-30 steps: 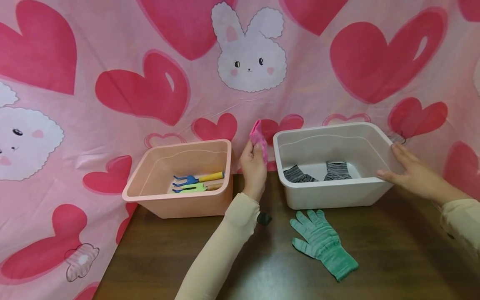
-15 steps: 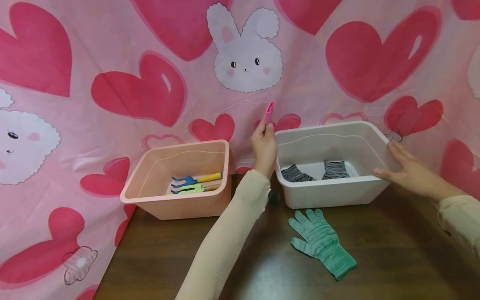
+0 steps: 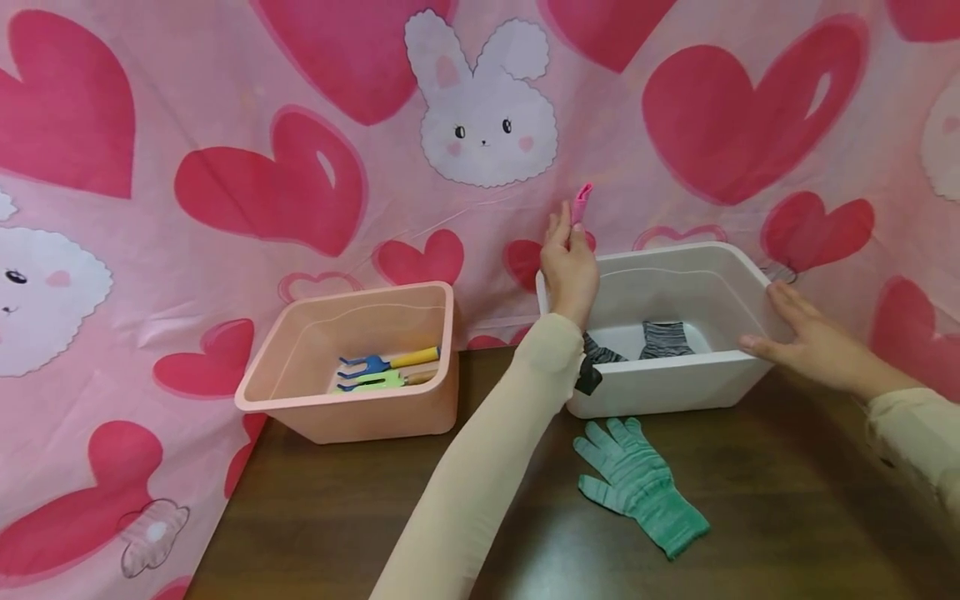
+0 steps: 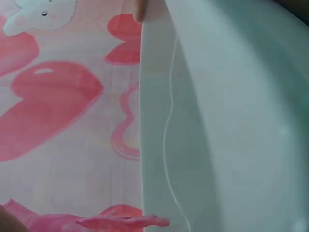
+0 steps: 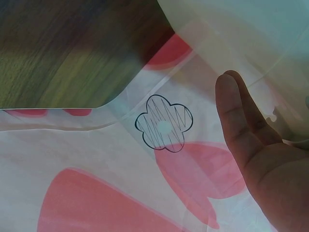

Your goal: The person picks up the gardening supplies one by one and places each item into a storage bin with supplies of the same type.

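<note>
My left hand [image 3: 572,265] pinches a pink glove [image 3: 581,204], bunched up, above the left end of the white bin [image 3: 675,383]. Limp pink fabric hangs at the bottom edge of the left wrist view, beside the bin's far rim. My right hand [image 3: 813,346] rests at the bin's right end, thumb on the front rim; straight fingers [image 5: 234,113] lie against the outside in the right wrist view. Inside the bin are dark grey striped gloves [image 3: 666,340], one partly hidden by my left wrist. In front lies a green glove [image 3: 641,487], spread flat.
A peach bin [image 3: 345,417] stands to the left, holding a blue hand fork with a yellow handle [image 3: 390,362] and a green one with a wooden handle [image 3: 386,381]. A pink heart-patterned cloth [image 3: 480,200] hangs behind the brown wooden table [image 3: 337,517].
My left hand has carried the pink glove rightward and up, from between the two bins to over the white bin's left end. My right hand stays at the bin's right side.
</note>
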Demonstrator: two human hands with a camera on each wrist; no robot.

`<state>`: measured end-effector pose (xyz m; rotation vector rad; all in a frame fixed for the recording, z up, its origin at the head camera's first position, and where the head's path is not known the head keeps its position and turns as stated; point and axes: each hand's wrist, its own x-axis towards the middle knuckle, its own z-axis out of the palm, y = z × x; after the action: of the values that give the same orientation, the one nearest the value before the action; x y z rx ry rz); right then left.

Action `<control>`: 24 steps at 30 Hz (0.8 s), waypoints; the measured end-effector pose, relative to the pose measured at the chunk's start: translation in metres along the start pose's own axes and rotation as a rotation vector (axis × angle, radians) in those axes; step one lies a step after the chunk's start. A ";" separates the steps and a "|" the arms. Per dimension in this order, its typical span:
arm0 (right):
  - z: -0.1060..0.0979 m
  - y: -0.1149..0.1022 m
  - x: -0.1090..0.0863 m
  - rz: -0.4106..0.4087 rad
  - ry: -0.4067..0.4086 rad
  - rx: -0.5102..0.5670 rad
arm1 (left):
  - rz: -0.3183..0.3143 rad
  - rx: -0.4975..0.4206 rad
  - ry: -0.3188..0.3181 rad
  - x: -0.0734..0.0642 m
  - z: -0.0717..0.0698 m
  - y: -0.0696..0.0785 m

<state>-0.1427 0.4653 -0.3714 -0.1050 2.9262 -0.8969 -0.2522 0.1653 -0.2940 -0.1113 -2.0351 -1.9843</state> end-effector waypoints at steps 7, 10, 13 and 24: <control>0.000 0.001 0.001 0.008 -0.013 0.004 | -0.035 -0.134 0.086 0.003 -0.002 -0.007; 0.000 0.002 0.002 0.005 -0.010 -0.004 | -0.076 -0.281 0.115 0.008 -0.005 -0.009; 0.000 0.003 0.003 -0.003 -0.006 -0.008 | -0.162 -0.424 0.117 0.010 -0.008 -0.008; 0.001 0.007 0.004 -0.001 0.002 -0.010 | -0.213 -0.679 0.129 0.011 -0.014 -0.009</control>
<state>-0.1471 0.4698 -0.3763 -0.1059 2.9333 -0.8829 -0.2631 0.1495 -0.2996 0.0940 -1.2642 -2.6583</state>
